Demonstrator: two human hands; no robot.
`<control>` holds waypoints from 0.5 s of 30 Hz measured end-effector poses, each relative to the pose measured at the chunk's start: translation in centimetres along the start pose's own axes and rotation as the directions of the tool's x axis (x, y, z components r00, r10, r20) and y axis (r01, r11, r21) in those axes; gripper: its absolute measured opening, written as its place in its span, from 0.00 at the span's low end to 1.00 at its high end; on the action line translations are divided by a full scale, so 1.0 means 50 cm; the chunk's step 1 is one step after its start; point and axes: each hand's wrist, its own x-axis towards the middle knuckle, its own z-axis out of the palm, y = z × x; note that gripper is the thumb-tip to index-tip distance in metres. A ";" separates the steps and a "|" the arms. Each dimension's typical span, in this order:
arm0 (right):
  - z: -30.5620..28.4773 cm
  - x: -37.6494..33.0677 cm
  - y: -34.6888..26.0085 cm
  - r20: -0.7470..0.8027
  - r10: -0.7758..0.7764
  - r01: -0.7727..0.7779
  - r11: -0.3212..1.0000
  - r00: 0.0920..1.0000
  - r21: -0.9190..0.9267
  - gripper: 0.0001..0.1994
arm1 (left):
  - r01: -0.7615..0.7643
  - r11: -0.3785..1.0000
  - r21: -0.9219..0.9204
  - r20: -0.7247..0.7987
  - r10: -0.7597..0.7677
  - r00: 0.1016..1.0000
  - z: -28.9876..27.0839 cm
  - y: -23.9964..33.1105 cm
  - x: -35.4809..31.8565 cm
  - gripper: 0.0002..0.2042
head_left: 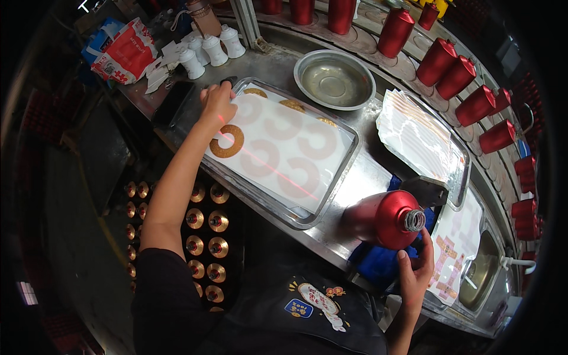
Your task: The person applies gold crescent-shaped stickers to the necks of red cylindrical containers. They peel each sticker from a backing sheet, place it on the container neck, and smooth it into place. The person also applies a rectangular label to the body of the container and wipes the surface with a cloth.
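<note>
Where the right hand (416,271) sits half open, thumb and forefinger parted beside a red bottle's (387,222) neck end, any contact is hard to judge; the bottle lies over blue cloth (378,263), presumably cushioning its finish. Beyond, a patterned sheet (278,139) lies flat on a metal tray (305,222), likely for easy reach. The left hand (219,102) curls at its edge, grip unclear. Farther stands a metal bowl (335,83).

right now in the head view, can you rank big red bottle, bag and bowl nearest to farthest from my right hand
1. Big red bottle: just left of the right hand
2. Bowl: farther up, beyond the bottle
3. Bag: far upper left
</note>
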 end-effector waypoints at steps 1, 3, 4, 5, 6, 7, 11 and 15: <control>0.000 0.002 0.002 0.002 0.003 -0.003 1.000 1.000 -0.003 0.33 | 0.006 1.000 -0.005 -0.010 -0.006 1.000 0.004 -0.004 0.002 0.14; 0.000 0.004 0.006 -0.004 0.022 -0.022 1.000 1.000 -0.004 0.33 | -0.001 0.999 -0.033 -0.030 0.000 1.000 0.011 -0.008 0.008 0.11; 0.001 0.004 0.009 0.006 0.005 -0.005 1.000 1.000 -0.007 0.33 | -0.018 1.000 -0.013 -0.045 0.017 0.999 0.013 -0.008 0.012 0.09; 0.001 0.005 0.012 0.006 0.002 -0.002 1.000 1.000 -0.006 0.33 | -0.027 1.000 0.003 -0.044 0.028 0.999 0.015 -0.007 0.017 0.08; 0.002 0.006 0.015 -0.011 0.003 -0.003 1.000 1.000 0.004 0.33 | -0.032 0.999 0.021 -0.057 0.033 0.998 0.015 -0.004 0.022 0.06; 0.001 0.007 0.017 0.005 -0.025 0.025 0.999 1.000 0.026 0.33 | -0.029 0.997 0.067 -0.051 0.033 0.998 0.014 0.001 0.023 0.05; -0.019 0.027 0.006 -0.049 -0.082 0.080 0.996 0.995 -0.038 0.32 | -0.042 0.997 0.072 -0.024 0.044 0.999 -0.010 0.025 0.011 0.04; -0.062 0.065 -0.034 -0.088 -0.117 0.109 0.990 0.989 -0.094 0.32 | -0.192 0.970 -0.148 -0.112 0.177 0.978 -0.058 0.042 -0.025 0.05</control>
